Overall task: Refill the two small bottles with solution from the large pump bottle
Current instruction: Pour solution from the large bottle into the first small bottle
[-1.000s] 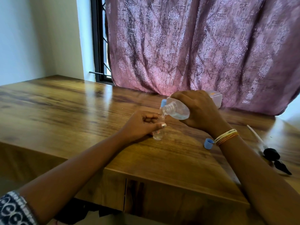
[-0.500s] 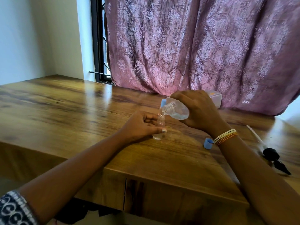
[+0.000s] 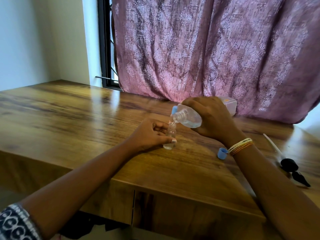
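glossy wooden table (image 3: 72, 108) with small bottle (image 3: 170, 137), blue cap (image 3: 222, 153), black pump (image 3: 292, 170)

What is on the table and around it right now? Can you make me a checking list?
Surface: wooden table, glossy, bare on the left.
Job's things: large bottle tipped, pump off, mouth over small bottle, which stands upright with a little clear liquid at the bottom; a blue-capped bottle behind.
Clutter: blue cap; black pump head with its tube, lying at the right; white box by the curtain.
Grippers: left hand steadies the small bottle; right hand holds the large bottle.
Cables: nothing seen.
Surroundings: pink curtain, window frame, wall.
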The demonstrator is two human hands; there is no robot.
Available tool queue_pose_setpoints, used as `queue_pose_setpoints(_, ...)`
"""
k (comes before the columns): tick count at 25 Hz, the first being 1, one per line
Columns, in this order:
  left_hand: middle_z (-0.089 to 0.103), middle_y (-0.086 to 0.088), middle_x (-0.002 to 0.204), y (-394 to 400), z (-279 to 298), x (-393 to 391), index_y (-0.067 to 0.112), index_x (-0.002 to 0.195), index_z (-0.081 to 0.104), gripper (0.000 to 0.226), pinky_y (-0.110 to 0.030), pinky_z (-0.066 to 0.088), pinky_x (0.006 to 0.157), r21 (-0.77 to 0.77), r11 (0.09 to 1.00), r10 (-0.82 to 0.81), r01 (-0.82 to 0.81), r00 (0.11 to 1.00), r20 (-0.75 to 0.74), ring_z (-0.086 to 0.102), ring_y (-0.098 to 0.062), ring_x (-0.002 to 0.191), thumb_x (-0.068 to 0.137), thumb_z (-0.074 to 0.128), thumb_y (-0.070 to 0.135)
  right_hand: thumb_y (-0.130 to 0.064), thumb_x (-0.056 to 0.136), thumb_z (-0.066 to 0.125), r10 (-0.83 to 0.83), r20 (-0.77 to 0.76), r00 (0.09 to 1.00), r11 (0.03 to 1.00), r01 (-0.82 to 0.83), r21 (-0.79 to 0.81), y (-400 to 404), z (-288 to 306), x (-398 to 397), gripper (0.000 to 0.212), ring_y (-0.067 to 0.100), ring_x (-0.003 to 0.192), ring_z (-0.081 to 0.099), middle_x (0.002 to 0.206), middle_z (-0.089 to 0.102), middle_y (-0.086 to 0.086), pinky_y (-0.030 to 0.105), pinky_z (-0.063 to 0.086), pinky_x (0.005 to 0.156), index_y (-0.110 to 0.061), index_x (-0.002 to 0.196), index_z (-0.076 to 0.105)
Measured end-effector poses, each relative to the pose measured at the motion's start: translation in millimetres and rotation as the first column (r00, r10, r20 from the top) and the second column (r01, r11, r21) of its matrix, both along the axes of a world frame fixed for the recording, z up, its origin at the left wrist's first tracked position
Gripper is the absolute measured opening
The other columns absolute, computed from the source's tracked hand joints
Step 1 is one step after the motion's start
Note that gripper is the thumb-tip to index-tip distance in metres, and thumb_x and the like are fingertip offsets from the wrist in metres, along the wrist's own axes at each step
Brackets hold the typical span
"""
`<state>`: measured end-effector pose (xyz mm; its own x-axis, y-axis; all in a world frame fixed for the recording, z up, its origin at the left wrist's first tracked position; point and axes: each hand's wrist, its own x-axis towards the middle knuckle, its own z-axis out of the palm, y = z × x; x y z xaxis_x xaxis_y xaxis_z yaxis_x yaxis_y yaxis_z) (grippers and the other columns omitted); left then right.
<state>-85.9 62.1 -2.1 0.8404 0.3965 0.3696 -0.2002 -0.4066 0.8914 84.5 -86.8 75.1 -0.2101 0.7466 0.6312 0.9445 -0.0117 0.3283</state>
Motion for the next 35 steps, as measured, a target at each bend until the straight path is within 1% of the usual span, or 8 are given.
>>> queue_pose_setpoints(3,0.078,0.007,0.084,-0.3,0.3,0.0,0.035,0.087,0.076,0.035,-0.017,0.055,0.063,0.005,1.000,-0.002,0.002,1.000,0.010,0.075,-0.009,0.075,0.054,0.088,0.039,-0.047,0.081,0.067,-0.001,0.001,1.000,1.000,0.001,0.005,0.2,-0.4,0.3,0.047,0.022,0.100,0.066,0.116,0.069,-0.002,0.042,0.048,0.080,-0.021,0.120,0.060)
queue_pose_setpoints(7,0.078,0.007,0.084,0.9,-0.4,0.5,0.032,0.084,0.076,0.034,-0.017,0.055,0.064,0.009,1.000,0.015,-0.016,1.000,0.010,0.074,-0.008,0.074,0.053,0.088,0.037,-0.046,0.081,0.068,-0.003,0.006,1.000,1.000,0.002,0.011,-0.2,0.0,0.2,0.047,0.022,0.100,0.066,0.116,0.069,-0.002,0.042,0.048,0.080,-0.021,0.119,0.060)
queue_pose_setpoints(12,0.079,0.006,0.085,1.6,0.2,1.6,0.023,0.092,0.076,0.042,-0.019,0.054,0.065,0.021,1.000,0.022,-0.022,1.000,-0.004,0.074,-0.008,0.075,0.054,0.088,0.035,-0.047,0.082,0.068,-0.005,0.008,1.000,1.000,0.005,0.008,-0.4,0.3,-0.1,0.046,0.021,0.100,0.066,0.115,0.069,-0.003,0.040,0.047,0.079,-0.021,0.119,0.061)
queue_pose_setpoints(16,0.078,0.011,0.080,-0.5,2.0,-0.9,0.038,0.081,0.077,0.028,-0.012,0.052,0.061,0.011,1.000,0.004,-0.004,1.000,0.011,0.073,-0.002,0.070,0.060,0.088,0.023,-0.047,0.082,0.066,0.003,0.007,1.000,1.000,-0.004,0.018,-1.3,1.2,-1.1,0.045,0.022,0.098,0.067,0.113,0.069,-0.002,0.039,0.046,0.078,-0.020,0.118,0.061)
queue_pose_setpoints(19,0.078,0.008,0.084,-1.8,2.4,-1.4,0.036,0.082,0.077,0.029,-0.015,0.054,0.064,0.002,1.000,-0.002,0.002,1.000,0.014,0.074,-0.006,0.074,0.056,0.088,0.030,-0.047,0.081,0.065,0.004,0.007,1.000,1.000,-0.004,0.017,-1.9,1.8,-1.6,0.045,0.022,0.099,0.066,0.114,0.069,-0.002,0.037,0.045,0.079,-0.020,0.118,0.061)
queue_pose_setpoints(21,0.078,0.008,0.084,-2.2,3.0,-1.7,0.037,0.083,0.077,0.030,-0.014,0.053,0.063,0.006,1.000,0.001,-0.001,1.000,0.009,0.073,-0.004,0.073,0.055,0.087,0.034,-0.047,0.081,0.065,0.003,0.007,1.000,1.000,-0.003,0.010,-1.6,1.7,-1.7,0.046,0.022,0.100,0.066,0.115,0.069,-0.002,0.038,0.046,0.079,-0.020,0.119,0.061)
queue_pose_setpoints(31,0.078,0.006,0.082,-2.1,4.4,-2.5,0.040,0.081,0.076,0.031,-0.014,0.052,0.060,0.029,0.999,0.036,-0.035,0.999,-0.021,0.071,-0.004,0.067,0.053,0.086,0.041,-0.046,0.080,0.069,-0.023,-0.003,1.000,1.000,0.023,-0.019,0.6,0.5,1.3,0.050,0.022,0.104,0.064,0.120,0.067,-0.003,0.045,0.047,0.082,-0.021,0.122,0.060)
queue_pose_setpoints(35,0.077,0.001,0.081,-1.0,4.0,-2.4,0.032,0.083,0.074,0.036,-0.016,0.053,0.060,0.041,0.997,0.072,-0.071,0.997,-0.025,0.068,-0.003,0.064,0.051,0.086,0.043,-0.045,0.080,0.069,-0.017,0.000,1.000,1.000,0.017,-0.015,0.5,0.1,1.0,0.050,0.022,0.104,0.064,0.120,0.067,-0.003,0.045,0.047,0.082,-0.021,0.123,0.060)
